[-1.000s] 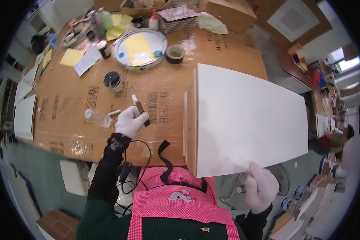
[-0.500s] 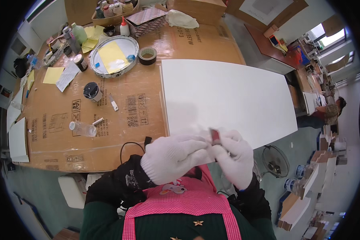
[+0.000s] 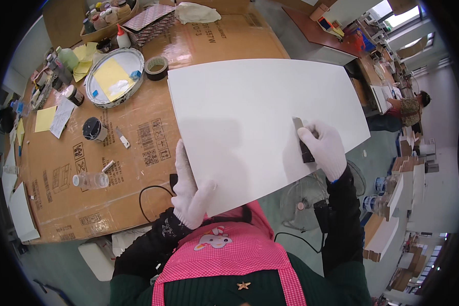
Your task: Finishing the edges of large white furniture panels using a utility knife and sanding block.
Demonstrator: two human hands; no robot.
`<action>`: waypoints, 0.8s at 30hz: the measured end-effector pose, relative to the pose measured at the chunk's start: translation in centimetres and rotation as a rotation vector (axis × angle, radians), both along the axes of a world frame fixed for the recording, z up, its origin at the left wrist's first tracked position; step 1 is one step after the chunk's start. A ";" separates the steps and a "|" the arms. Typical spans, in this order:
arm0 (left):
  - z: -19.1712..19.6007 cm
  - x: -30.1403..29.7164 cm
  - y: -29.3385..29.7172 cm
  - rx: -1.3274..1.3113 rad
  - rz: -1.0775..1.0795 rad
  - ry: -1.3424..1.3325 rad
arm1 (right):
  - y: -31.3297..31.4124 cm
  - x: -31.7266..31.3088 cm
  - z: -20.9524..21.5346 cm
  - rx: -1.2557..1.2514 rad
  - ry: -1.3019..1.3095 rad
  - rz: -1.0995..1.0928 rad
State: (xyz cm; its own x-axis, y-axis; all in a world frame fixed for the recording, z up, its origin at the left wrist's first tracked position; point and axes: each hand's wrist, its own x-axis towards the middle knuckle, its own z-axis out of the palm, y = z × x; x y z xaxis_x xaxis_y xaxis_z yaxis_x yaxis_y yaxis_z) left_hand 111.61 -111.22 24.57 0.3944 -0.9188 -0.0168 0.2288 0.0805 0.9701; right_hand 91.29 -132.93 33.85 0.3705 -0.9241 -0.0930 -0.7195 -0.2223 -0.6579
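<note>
A large white board (image 3: 250, 97) lies at a slant in front of me, its near corner close to my apron. Gripped in my gloved right hand (image 3: 324, 148) is a narrow dark grey sanding block (image 3: 306, 153), held flat against the board's right part. Its lighter grey far end shows past the thumb. My gloved left hand (image 3: 191, 188) rests along the board's left edge near the close corner. The fingers there are stretched out along the side, and the thumb is apart from them, over the corner.
Cardboard covers the table (image 3: 137, 199). On it are a tape roll (image 3: 156, 68), a paint-stained round lid (image 3: 132, 61), a dark-topped jar (image 3: 94, 129), a utility knife (image 3: 123, 138) and a clear bottle (image 3: 91, 180). A floor fan (image 3: 301, 204) stands below the right edge. Another person (image 3: 410, 109) works far right.
My hands have parted. The right one has carried the sanding block rightward and away from me onto the board; the left has come down to the board's left edge. The board appears more tilted.
</note>
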 end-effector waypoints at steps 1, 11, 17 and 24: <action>-0.5 0.1 0.1 0.004 0.001 0.004 | -0.2 0.6 0.2 0.031 0.068 0.059; -1.9 1.0 0.4 -0.078 -0.120 0.108 | 5.6 12.6 -1.1 -0.363 0.156 0.787; -1.6 1.8 1.0 -0.036 -0.086 -0.055 | 5.3 11.3 -0.6 0.040 -0.020 0.493; -1.8 1.6 0.2 -0.058 -0.076 -0.123 | 2.6 8.0 -1.2 -0.150 0.125 0.421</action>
State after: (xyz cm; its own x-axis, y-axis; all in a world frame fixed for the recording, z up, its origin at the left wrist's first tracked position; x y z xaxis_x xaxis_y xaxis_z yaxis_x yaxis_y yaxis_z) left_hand 113.19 -110.98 22.80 0.3191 -0.9442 0.0813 0.1165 0.1242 0.9854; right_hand 99.28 -130.30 32.62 0.7109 -0.7023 -0.0377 -0.6178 -0.5979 -0.5107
